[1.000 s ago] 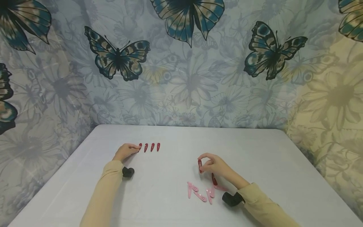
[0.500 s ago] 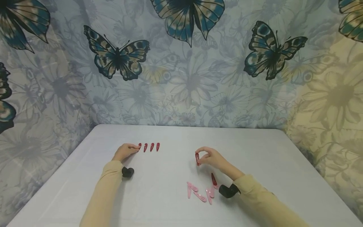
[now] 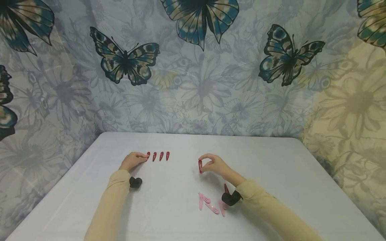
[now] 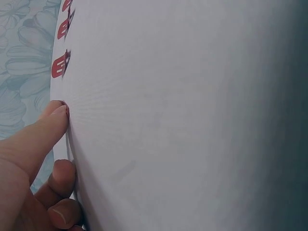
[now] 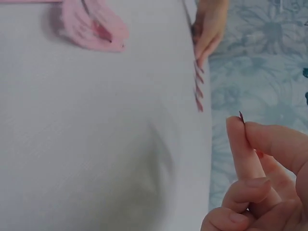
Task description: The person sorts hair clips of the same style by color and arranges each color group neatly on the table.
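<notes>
And the right hand (image 3: 215, 166) swings leftward, finger and thumb pinching a red clip (image 3: 200, 166) above the desk (image 3: 175, 194), narrowing the gap to the row (image 3: 161, 156)! The left hand (image 3: 131, 161) stays put, fingertips pinching the end clip (image 3: 148, 154); pink clips (image 3: 212, 209) lie nearside of the right.

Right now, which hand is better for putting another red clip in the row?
Probably the right hand: it pinches a lifted red clip, while the left hand holds the leftmost clip.
</notes>
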`<state>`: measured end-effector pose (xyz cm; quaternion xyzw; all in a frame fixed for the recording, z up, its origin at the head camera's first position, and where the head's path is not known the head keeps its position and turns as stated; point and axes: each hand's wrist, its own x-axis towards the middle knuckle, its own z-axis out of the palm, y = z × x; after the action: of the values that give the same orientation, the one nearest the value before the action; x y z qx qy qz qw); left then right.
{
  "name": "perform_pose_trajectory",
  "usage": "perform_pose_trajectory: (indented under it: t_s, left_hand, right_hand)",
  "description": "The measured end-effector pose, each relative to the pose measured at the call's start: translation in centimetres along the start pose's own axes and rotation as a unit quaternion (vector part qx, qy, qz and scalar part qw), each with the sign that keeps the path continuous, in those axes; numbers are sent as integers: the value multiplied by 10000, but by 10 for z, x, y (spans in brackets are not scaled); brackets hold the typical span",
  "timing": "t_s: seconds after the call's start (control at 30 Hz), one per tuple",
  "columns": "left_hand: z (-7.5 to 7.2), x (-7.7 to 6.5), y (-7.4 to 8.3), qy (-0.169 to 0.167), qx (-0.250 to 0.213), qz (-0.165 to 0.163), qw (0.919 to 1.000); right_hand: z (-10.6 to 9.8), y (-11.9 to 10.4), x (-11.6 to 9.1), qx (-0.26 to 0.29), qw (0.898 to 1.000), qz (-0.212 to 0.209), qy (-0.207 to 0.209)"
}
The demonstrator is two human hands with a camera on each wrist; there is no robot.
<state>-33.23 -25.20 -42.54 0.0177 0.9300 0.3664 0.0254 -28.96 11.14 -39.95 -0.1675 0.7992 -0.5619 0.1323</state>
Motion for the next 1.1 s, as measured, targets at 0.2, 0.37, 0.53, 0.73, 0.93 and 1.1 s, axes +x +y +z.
perform_pose_trajectory:
  t_s: [0.2,0.37,0.53,0.73,0.93,1.1]
  left_hand:
    - [-1,1,-2,1,-9,130,9999]
    - [0,2,-2,20,67,116,9999]
    - [0,2,-2,9,58,36,10000]
    - [0,2,0,0,27,91,10000]
    - [-1,0,1,42,58,103,9999]
    - [0,-2,0,26,37,74,10000]
  right_hand:
    - [10,-8,6,-150,9970,-747,152]
    - [17,-14,11,-145,9932,-1121,283]
    - [19,-13,21,39,9958,-758,521]
    - [20,-16,32,225,9959,-396,784]
    - [23,-21,41,449,9941,-246,960]
    - [27,-21,52,524,9929,-119,1060]
